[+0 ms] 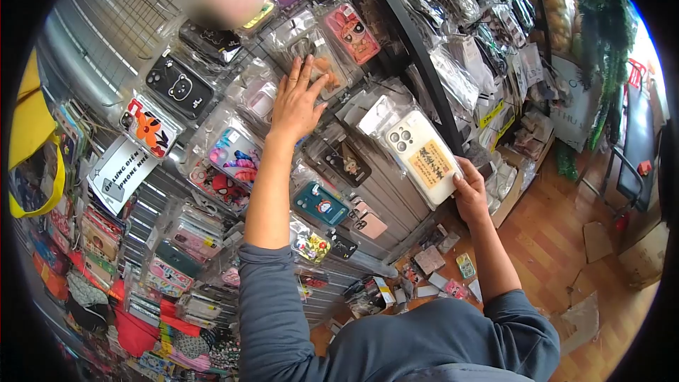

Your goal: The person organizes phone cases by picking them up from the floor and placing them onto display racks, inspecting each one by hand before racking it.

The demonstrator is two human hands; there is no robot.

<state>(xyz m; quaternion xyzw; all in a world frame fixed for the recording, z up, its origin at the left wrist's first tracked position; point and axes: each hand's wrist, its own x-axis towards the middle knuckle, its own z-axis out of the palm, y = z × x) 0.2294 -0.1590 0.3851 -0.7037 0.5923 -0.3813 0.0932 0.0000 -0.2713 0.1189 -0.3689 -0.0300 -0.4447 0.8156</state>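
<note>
My left hand [297, 102] is raised to the rack, its fingers spread against a bagged clear phone case [327, 71] with an orange print. In my right hand [470, 191] is the lower edge of a white phone case [424, 163] in a clear bag, with a tan label and camera holes at its top left. More bagged cases hang behind its upper edge. A red case with a cartoon face [351, 34] hangs just right of my left fingertips, and a black case with a figure [344, 161] hangs below that hand.
A black rack post [417, 49] slants down beside the white case. Bagged goods [453, 74] hang beyond it. Cases and packets lie on the wooden floor [537, 240]. At the far left hangs a yellow bag [35, 134]; a paper sign [122, 173] is near it.
</note>
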